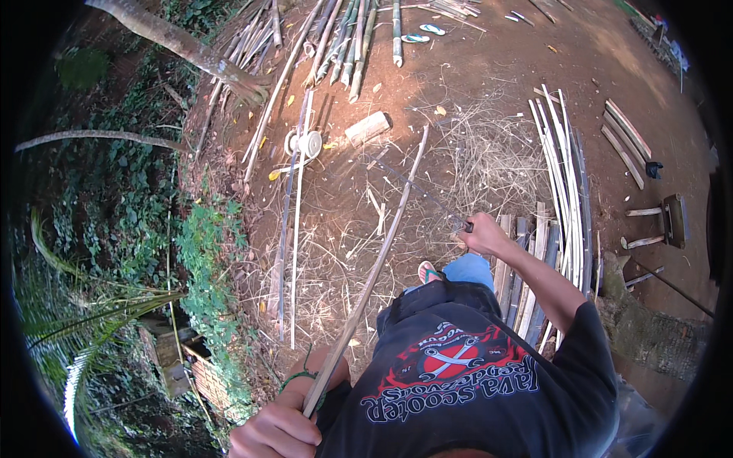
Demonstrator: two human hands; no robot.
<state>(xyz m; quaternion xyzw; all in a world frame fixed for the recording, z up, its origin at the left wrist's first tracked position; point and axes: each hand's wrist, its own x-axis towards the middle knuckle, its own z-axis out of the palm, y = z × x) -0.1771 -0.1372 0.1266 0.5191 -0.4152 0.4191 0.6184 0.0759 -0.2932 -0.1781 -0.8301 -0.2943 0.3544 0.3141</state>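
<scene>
My left hand (276,430) is closed around the near end of a long bamboo strip (379,259), close to my body. The strip slants away from me, up and to the right, with its far end over the littered ground. In my right hand (486,235) is the dark handle of a machete (422,193). Its long, thin blade points to the far left and crosses the strip in this view. Whether blade and strip touch, I cannot tell. A green band circles my left wrist.
Pale split bamboo strips (563,179) and thicker slats (525,282) lie to my right. Several bamboo poles (347,46) are piled at the far side. A cut log (368,128) and a white spool-like object (304,143) rest ahead. Shavings (496,164) litter the ground; greenery (210,259) borders the left.
</scene>
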